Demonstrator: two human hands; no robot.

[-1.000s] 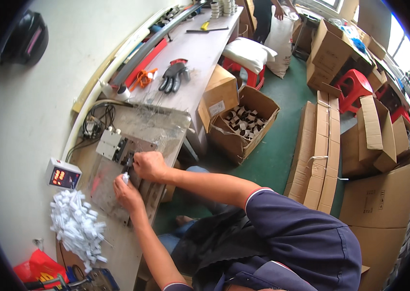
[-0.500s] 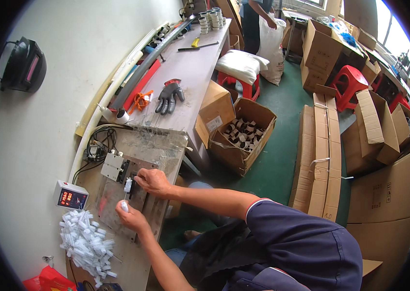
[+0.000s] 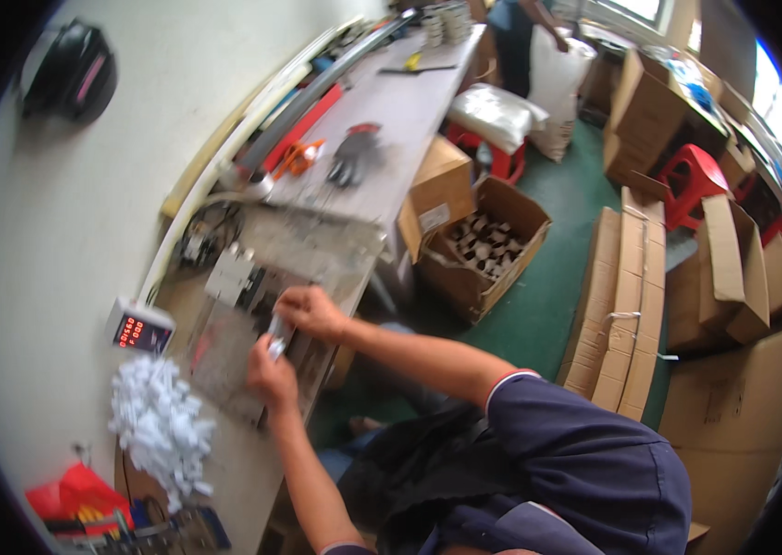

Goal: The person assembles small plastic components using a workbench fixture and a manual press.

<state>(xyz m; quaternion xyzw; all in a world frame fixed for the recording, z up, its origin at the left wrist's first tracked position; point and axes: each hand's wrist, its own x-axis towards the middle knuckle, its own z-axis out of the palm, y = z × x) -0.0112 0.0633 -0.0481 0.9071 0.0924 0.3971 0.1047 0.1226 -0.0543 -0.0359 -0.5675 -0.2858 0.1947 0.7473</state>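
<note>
I see a white piece [image 3: 276,348] over the bench [image 3: 241,481], pinched in the left hand [image 3: 273,374]; the right hand [image 3: 313,314] meets its upper end, though blur keeps me from telling whether it grips. A white heap [image 3: 161,421] and counter [image 3: 141,331] sit on the bench; right of it, a carton [image 3: 451,285] stands on green floor [image 3: 562,190].

Red digits [image 3: 134,332] lit on display box [image 3: 152,320]; carton label [image 3: 434,217] too blurred

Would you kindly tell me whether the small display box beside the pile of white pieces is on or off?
It is on: red digits glow on the front of the display box.
</note>
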